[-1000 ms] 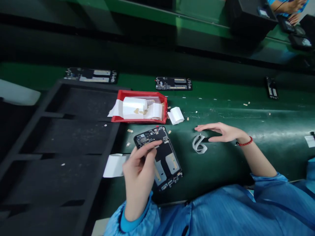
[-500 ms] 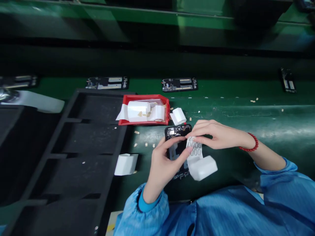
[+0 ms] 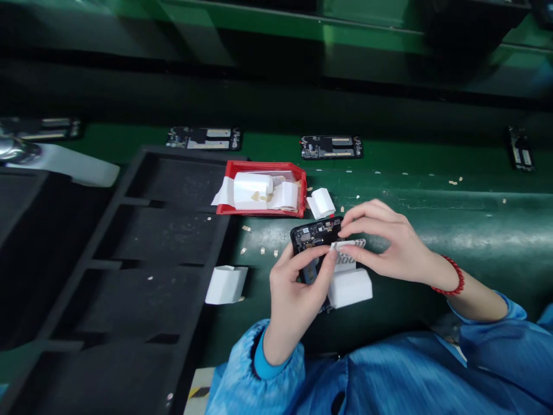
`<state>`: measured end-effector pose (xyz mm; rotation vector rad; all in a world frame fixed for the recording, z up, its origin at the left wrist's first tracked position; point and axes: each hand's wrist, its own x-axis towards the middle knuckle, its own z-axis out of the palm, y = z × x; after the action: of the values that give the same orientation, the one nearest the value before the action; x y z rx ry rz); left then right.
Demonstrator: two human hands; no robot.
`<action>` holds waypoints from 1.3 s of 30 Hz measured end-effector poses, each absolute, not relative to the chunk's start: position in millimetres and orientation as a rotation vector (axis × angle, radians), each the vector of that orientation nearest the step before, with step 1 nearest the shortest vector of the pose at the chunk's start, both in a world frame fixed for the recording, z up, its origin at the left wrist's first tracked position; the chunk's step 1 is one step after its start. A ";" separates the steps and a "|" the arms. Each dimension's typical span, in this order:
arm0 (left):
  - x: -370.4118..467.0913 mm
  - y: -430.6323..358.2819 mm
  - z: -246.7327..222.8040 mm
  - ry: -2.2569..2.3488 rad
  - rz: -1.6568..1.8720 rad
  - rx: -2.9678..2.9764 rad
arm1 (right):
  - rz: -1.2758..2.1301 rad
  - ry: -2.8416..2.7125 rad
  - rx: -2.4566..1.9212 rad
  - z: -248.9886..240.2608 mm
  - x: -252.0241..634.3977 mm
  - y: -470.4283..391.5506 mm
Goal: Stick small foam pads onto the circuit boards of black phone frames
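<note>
My left hand [image 3: 296, 291] pinches a white strip of printed labels [image 3: 345, 264] between thumb and forefinger, its lower part curling into a loose white roll [image 3: 351, 288]. Beneath the strip lies an opened phone [image 3: 311, 230] with its circuit board showing, partly covered by my left hand and the roll. From the right, my right hand [image 3: 386, 239] reaches in. Its thumb rests against the strip's upper edge, while its fingertips, apart from the thumb, are at the phone's upper right edge. Whether a small label sits at those fingertips is too small to tell.
A red bin [image 3: 263, 213] holds white rolls. Loose backing paper [image 3: 320, 203] and another curled piece [image 3: 227, 285] lie nearby. Black trays [image 3: 140, 236] fill the left. Several opened phones [image 3: 331, 147] line the back. Tiny tan scraps [image 3: 262, 251] dot the green bench [image 3: 432, 210].
The strip's upper edge has bent over, and its roll has shifted left against the phone. My right fingertips have moved off the strip's corner to the phone's edge. The camera view has shifted slightly.
</note>
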<state>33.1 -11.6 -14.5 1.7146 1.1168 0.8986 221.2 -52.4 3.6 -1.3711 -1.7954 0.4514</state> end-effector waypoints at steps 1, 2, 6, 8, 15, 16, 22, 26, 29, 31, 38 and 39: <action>33.5 -12.0 -15.0 1.116 0.881 1.708 | 0.411 -1.835 -1.378 5.4 222.6 -51.3; 33.9 -12.5 -15.4 1.111 0.864 1.704 | 0.388 -1.879 -1.380 7.1 224.0 -50.0; 34.8 -13.7 -17.4 1.088 0.825 1.711 | 0.377 -2.078 -1.369 11.7 228.6 -44.3; 34.5 -13.2 -18.9 1.092 0.830 1.708 | 0.404 -2.140 -1.394 12.6 230.0 -42.0; 33.9 -10.6 -20.9 1.107 0.782 1.669 | 0.472 -2.268 -1.356 15.9 234.1 -35.3; 34.0 -10.0 -21.1 1.115 0.765 1.652 | 0.451 -2.290 -1.334 16.4 234.7 -34.5; 34.2 -5.9 -30.2 1.116 0.651 1.571 | 0.301 -2.423 -1.167 8.3 238.4 -32.1; 37.1 -3.8 -43.0 1.145 0.615 1.506 | 0.277 -2.372 -1.127 -4.4 238.9 -34.1; 37.4 -1.1 -52.4 1.177 0.606 1.481 | 0.485 -2.087 -1.143 -4.8 236.5 -38.0; 31.6 1.6 -55.4 1.172 0.602 1.480 | 0.728 -1.769 -1.181 1.8 233.6 -40.3; -12.7 7.1 -27.3 1.162 0.838 1.114 | 1.315 -1.224 -0.973 36.3 208.9 -39.4; -13.1 6.8 -20.0 1.177 0.879 0.951 | 1.339 -1.213 -0.946 39.7 202.9 -39.2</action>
<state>-13.1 6.8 -20.0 0.9510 1.1766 0.8790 202.9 -39.2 39.7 -0.9457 -1.2134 1.3385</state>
